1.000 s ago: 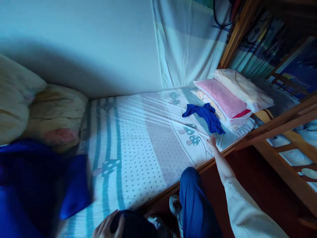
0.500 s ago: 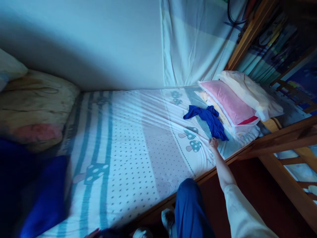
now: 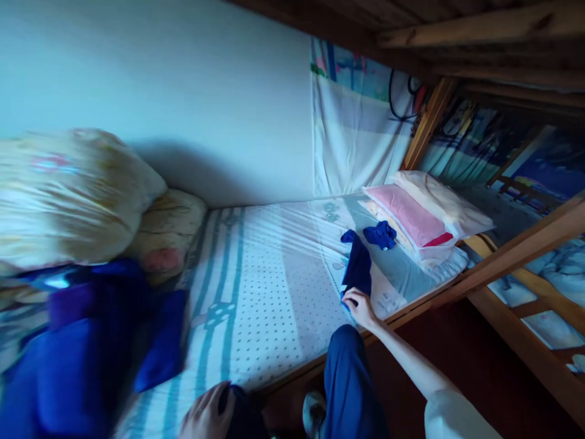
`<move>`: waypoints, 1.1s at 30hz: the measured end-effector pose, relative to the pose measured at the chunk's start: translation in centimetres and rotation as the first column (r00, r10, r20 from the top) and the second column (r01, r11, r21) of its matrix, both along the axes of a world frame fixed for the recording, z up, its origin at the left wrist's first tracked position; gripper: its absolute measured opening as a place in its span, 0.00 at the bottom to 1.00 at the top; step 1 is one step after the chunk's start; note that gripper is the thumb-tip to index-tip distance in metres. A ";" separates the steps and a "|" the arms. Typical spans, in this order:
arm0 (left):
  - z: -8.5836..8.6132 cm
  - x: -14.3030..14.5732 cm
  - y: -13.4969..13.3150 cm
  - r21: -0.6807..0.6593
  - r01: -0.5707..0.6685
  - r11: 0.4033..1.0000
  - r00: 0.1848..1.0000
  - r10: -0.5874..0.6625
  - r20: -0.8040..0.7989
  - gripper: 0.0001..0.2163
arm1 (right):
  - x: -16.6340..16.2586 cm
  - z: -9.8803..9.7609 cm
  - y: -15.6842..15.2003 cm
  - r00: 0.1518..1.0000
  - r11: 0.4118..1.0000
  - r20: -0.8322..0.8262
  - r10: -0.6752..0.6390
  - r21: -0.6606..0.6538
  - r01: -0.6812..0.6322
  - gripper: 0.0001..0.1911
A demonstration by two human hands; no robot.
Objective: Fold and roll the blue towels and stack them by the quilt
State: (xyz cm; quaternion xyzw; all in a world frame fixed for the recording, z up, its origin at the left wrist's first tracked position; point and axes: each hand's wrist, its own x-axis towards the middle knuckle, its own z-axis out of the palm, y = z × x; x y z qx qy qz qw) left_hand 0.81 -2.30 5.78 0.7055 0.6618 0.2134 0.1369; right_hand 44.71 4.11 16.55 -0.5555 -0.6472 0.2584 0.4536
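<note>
My right hand (image 3: 361, 306) grips one end of a dark blue garment (image 3: 359, 268) and holds it stretched across the patterned bed sheet (image 3: 265, 286) near the bed's front edge. The garment's far end (image 3: 381, 235) lies bunched beside a stack of pillows (image 3: 420, 216), a pink one under a cream one. My left hand (image 3: 205, 414) rests at the lower edge of the view on a dark object at the mattress edge. My blue trouser leg (image 3: 350, 378) stands against the bed frame.
A cream pillow pile (image 3: 77, 189) and a blue blanket (image 3: 86, 347) fill the left end of the bed. The wall (image 3: 183, 91) runs behind. Wooden bunk rails (image 3: 516, 244) and an upper bunk beam (image 3: 479, 24) close in on the right and above. Dark floor (image 3: 457, 347) lies below.
My right hand has taken hold of the blue garment and pulled it toward me along the sheet. The view has swung upward and my left hand has come back into sight.
</note>
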 end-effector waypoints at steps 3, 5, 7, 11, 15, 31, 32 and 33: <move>3.5 3.9 -0.8 0.090 0.111 0.990 0.983 -0.123 0.134 0.18 | -3.6 3.8 -4.9 0.967 0.966 0.026 0.253 0.044 -0.254 0.12; 6.7 7.4 -1.7 0.161 0.247 0.956 0.939 -0.277 0.202 0.19 | -5.3 6.1 -8.1 0.931 0.927 0.031 0.363 0.084 -0.365 0.13; 10.4 11.1 -2.8 0.212 0.401 0.891 0.865 -0.444 0.232 0.20 | -6.4 8.5 -11.0 0.902 0.896 0.031 0.430 0.107 -0.431 0.12; 16.6 16.7 -4.9 0.224 0.680 0.698 0.626 -0.712 0.317 0.15 | -7.2 13.8 -15.2 0.844 0.841 0.017 0.536 0.075 -0.535 0.12; 19.6 17.8 -6.0 0.175 0.741 0.648 0.532 -0.726 0.436 0.13 | -6.4 18.7 -17.2 0.845 0.844 0.016 0.534 0.058 -0.534 0.11; 18.0 7.4 -7.0 -0.081 0.544 0.835 0.717 -0.413 0.561 0.24 | 1.5 27.9 -15.6 0.995 0.932 0.075 0.061 0.352 -0.084 0.09; 17.9 6.3 -6.8 -0.093 0.521 0.848 0.733 -0.389 0.557 0.24 | 2.3 28.2 -15.3 0.997 0.923 0.074 0.007 0.382 -0.034 0.08; 18.0 5.2 -6.6 -0.106 0.498 0.861 0.750 -0.367 0.550 0.24 | 3.1 28.5 -15.1 0.996 0.912 0.075 -0.041 0.411 0.007 0.08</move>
